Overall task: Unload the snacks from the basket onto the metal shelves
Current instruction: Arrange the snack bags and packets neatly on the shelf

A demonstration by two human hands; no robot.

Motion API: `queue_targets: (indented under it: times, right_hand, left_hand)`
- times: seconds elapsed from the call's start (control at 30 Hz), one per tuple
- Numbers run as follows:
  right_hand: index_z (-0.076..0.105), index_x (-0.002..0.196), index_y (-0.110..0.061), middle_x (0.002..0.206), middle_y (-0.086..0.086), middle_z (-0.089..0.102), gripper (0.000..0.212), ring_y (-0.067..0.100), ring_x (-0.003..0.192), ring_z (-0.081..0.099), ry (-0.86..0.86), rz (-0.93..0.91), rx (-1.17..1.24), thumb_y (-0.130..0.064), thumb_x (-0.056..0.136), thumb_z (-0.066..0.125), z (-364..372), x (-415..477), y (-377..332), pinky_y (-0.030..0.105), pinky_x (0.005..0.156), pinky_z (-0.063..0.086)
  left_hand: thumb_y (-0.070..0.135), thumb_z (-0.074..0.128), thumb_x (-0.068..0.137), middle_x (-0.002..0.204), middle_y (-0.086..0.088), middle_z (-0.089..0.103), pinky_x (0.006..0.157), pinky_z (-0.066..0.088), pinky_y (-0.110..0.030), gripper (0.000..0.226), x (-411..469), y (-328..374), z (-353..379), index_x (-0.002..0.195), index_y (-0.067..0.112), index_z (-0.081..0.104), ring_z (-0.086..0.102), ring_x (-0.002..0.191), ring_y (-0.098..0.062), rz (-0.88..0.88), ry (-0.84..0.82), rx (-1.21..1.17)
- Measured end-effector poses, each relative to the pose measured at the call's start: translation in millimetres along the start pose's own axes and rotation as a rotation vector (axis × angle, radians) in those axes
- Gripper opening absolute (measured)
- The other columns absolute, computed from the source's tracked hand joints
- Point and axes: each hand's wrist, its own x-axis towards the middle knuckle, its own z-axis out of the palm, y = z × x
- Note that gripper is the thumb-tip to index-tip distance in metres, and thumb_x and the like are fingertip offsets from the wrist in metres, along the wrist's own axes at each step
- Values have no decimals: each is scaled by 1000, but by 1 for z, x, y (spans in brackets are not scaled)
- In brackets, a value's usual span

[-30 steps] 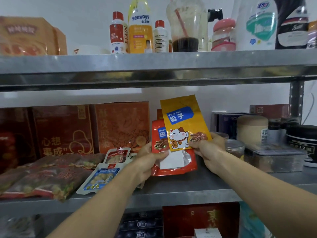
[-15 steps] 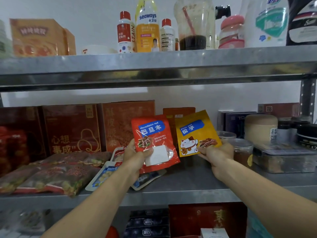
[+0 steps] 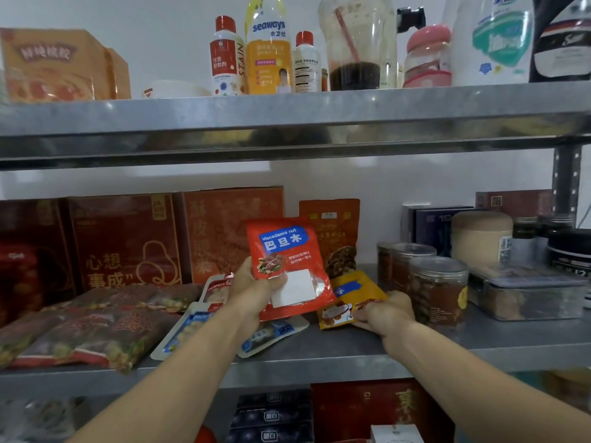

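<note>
My left hand [image 3: 256,287] grips a red macadamia nut packet [image 3: 289,265] by its lower left edge and holds it upright above the middle metal shelf [image 3: 351,350]. My right hand [image 3: 383,313] holds a yellow pine nut packet [image 3: 351,294] by its near corner; the packet lies almost flat on the shelf, just right of the red one. An orange nut bag [image 3: 332,233] stands behind both. Small blue and white snack packets [image 3: 188,330] lie on the shelf under my left forearm. The basket is out of view.
Red gift boxes [image 3: 128,241] line the back left, with long dark snack bags [image 3: 89,327] in front. Clear jars [image 3: 438,289] and a plastic box [image 3: 527,292] stand close to my right hand. Bottles [image 3: 268,49] fill the top shelf [image 3: 287,123].
My right hand has lowered the yellow packet from upright down onto the shelf. My left hand has lifted the red packet slightly and turned it to face me.
</note>
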Motion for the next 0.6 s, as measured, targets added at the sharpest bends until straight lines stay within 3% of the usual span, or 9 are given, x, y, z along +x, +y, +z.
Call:
queue_targets:
  times: [0.13, 0.2, 0.27, 0.33, 0.4, 0.47, 0.53, 0.6]
  right_hand:
    - [58, 100, 7, 103, 23, 63, 37, 36, 90, 67, -52, 4, -83, 15, 70, 78, 1, 3, 5, 35, 58, 58]
    - [60, 97, 4, 104, 20, 63, 25, 33, 88, 65, -7, -47, -200, 2, 78, 75, 2, 3, 4, 37, 64, 59]
    - [61, 92, -1, 100, 15, 64, 17, 27, 83, 61, 79, -137, -384, -17, 89, 65, 0, -4, -2, 31, 66, 50]
    - [64, 95, -4, 98, 12, 63, 19, 21, 78, 55, 111, -232, -427, -18, 97, 52, -5, -11, -7, 26, 60, 39]
    - [60, 90, -13, 91, 5, 61, 14, 15, 75, 54, 34, -320, -418, -17, 99, 50, -8, -17, -10, 24, 56, 39]
    - [60, 95, -25, 92, -2, 64, 5, 15, 86, 62, -95, -326, -396, -20, 95, 60, -9, -23, -11, 26, 73, 51]
    - [66, 108, -26, 100, -3, 69, 20, 17, 96, 66, -142, -328, -404, -19, 90, 68, -8, -20, -8, 34, 90, 54]
    - [67, 118, -21, 108, 0, 70, 31, 19, 100, 66, -110, -345, -410, -17, 88, 71, -8, -17, -10, 37, 94, 54]
  left_hand:
    - [-2, 76, 79, 105, -4, 71, 75, 60, -42, 46, -1, -10, 14, 112, 25, 58, 69, 93, -25, -39, -29, 9]
    - [-4, 76, 78, 104, -4, 71, 72, 58, -37, 49, -2, -15, 22, 116, 23, 58, 69, 92, -24, -49, -38, 16]
    - [-6, 75, 78, 102, -2, 71, 71, 58, -35, 50, -3, -19, 30, 116, 23, 57, 69, 91, -22, -66, -46, 8]
    - [-6, 74, 79, 101, -1, 70, 67, 57, -32, 50, -4, -22, 36, 114, 24, 56, 68, 89, -19, -81, -56, 10]
    - [-5, 75, 79, 100, 1, 69, 69, 56, -33, 50, -4, -23, 42, 114, 25, 55, 67, 89, -18, -85, -69, 24]
    - [-5, 75, 79, 99, 2, 68, 69, 56, -32, 50, -3, -24, 47, 111, 27, 54, 66, 89, -16, -85, -82, 39]
    - [-4, 75, 79, 103, 0, 69, 72, 56, -32, 51, -2, -25, 51, 114, 26, 54, 66, 92, -17, -84, -96, 54]
    - [-1, 76, 79, 108, -3, 69, 80, 57, -36, 52, 1, -27, 56, 119, 23, 54, 67, 96, -20, -78, -100, 84]
